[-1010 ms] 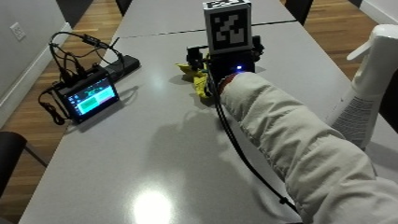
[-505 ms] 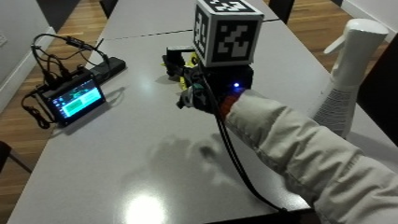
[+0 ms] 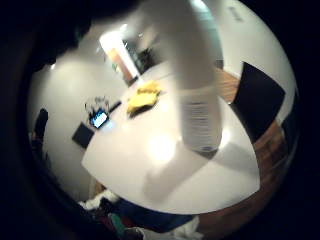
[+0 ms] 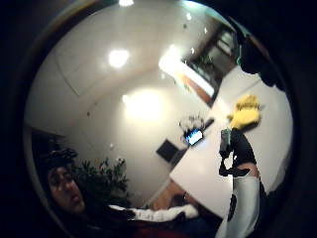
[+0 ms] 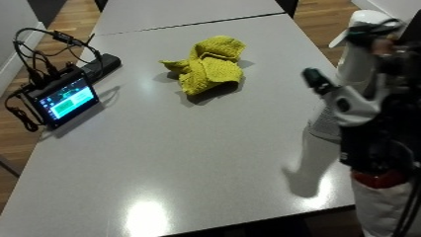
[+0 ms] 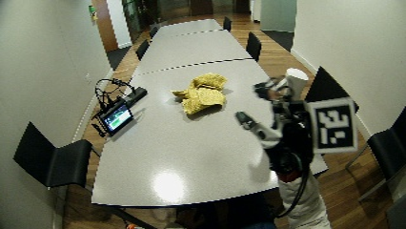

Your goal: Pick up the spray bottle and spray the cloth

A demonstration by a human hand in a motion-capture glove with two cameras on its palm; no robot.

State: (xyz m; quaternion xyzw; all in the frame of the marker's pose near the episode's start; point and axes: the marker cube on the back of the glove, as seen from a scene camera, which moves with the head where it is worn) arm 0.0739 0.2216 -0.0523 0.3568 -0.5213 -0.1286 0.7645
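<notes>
1. Bench (image 5: 197, 163): a long pale grey surface, glossy, with ceiling lights reflected in it; a seam across it lies beyond the cloth.
2. Yellow cloth (image 5: 209, 69): crumpled in a loose heap on the bench, towards the far middle, well apart from the bottle. It also shows in the little finger side palm view (image 3: 142, 97) and in the wide outside view (image 6: 202, 95).
3. Spray bottle (image 5: 352, 69): white, upright, at the right-hand edge of the bench near the person. Its base appears lifted just clear of the bench, with a shadow on the surface beside it. In the little finger side palm view the bottle body (image 3: 197, 85) fills much of the picture, so it lies close to the palm; a printed label shows on its lower part.
4. Right hand (image 5: 378, 98): gloved in black, raised at the bottle's side. The grip is wrapped round the spray bottle at its upper body, below the white trigger head (image 5: 365, 24).
5. Sleeve (image 5: 385, 212): pale and padded, rising from the near right edge of the bench.
6. Small screen device (image 5: 65, 98): lit, propped at the left side of the bench, with black cables (image 5: 39, 54) looped behind it.
7. Black chairs (image 6: 54, 162): standing along the bench sides.
</notes>
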